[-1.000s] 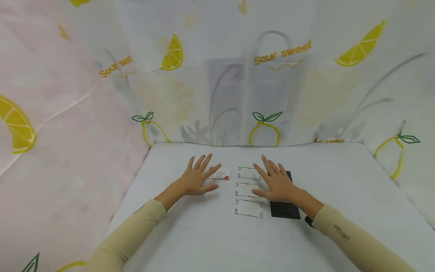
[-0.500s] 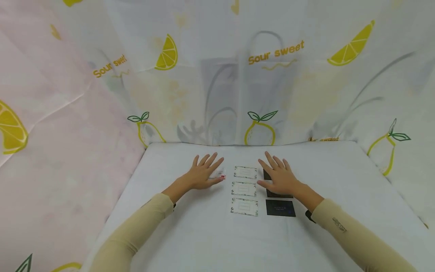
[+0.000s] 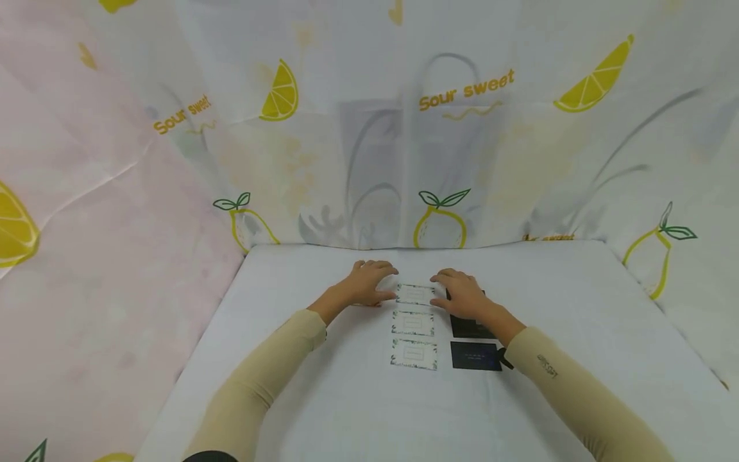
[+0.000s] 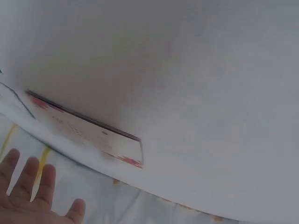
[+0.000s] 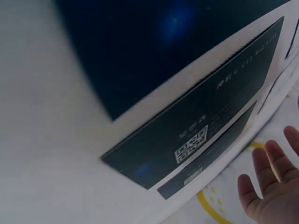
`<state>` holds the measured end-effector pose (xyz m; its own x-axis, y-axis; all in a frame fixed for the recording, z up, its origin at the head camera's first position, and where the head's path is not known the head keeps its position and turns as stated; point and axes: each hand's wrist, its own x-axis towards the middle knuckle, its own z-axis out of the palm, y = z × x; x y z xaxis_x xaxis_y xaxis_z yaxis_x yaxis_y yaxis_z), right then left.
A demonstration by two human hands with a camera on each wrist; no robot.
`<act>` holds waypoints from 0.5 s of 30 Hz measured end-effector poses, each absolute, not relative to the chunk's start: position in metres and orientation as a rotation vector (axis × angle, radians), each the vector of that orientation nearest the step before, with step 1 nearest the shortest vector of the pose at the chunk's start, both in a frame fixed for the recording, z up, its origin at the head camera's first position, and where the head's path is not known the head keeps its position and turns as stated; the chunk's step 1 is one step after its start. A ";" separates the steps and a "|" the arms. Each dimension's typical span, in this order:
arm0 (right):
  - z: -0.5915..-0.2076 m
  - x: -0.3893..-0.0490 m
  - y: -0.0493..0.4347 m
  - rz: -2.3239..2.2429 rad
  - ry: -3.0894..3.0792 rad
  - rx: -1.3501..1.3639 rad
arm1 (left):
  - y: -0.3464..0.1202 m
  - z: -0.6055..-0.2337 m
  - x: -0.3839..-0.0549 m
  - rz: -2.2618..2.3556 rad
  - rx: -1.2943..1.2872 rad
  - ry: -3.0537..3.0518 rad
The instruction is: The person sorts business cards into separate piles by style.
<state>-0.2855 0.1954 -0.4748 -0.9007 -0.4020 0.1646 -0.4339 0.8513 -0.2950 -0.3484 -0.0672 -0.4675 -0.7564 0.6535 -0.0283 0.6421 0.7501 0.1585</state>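
In the head view, three white cards with leafy borders form a column: a far card (image 3: 414,294), a middle card (image 3: 413,323) and a near card (image 3: 414,354). My left hand (image 3: 369,283) hovers at the far card's left side, fingers loosely bent, holding nothing. Across from it, my right hand (image 3: 464,297) has its thumb and fingertips by that card's right edge; contact is unclear. Beneath the left hand lies a thin stack of white cards with red print (image 4: 88,128). Black cards lie under and beside the right hand, including one with a QR code (image 5: 201,112).
The nearest black card (image 3: 476,356) lies right of the near white card. A white cloth covers the table (image 3: 346,410). Behind it hangs a lemon-print curtain (image 3: 375,141), and a pink-tinted curtain (image 3: 115,289) stands at the left.
Both hands have moved inward toward the far white card, and their spread fingers have bent. The left hand now covers most of the red-printed stack. The view has shifted slightly.
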 end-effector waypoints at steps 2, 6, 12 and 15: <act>-0.476 -0.289 0.190 0.523 -2.937 0.642 | -0.059 -0.470 -0.352 0.200 1.064 2.843; -0.477 -0.296 0.182 0.532 -2.995 0.586 | -0.042 -0.472 -0.357 0.177 1.051 2.804; -0.473 -0.305 0.172 0.570 -3.093 0.564 | -0.025 -0.471 -0.358 0.132 0.954 2.759; -0.473 -0.309 0.167 0.582 -3.153 0.519 | -0.022 -0.471 -0.359 0.129 0.905 2.759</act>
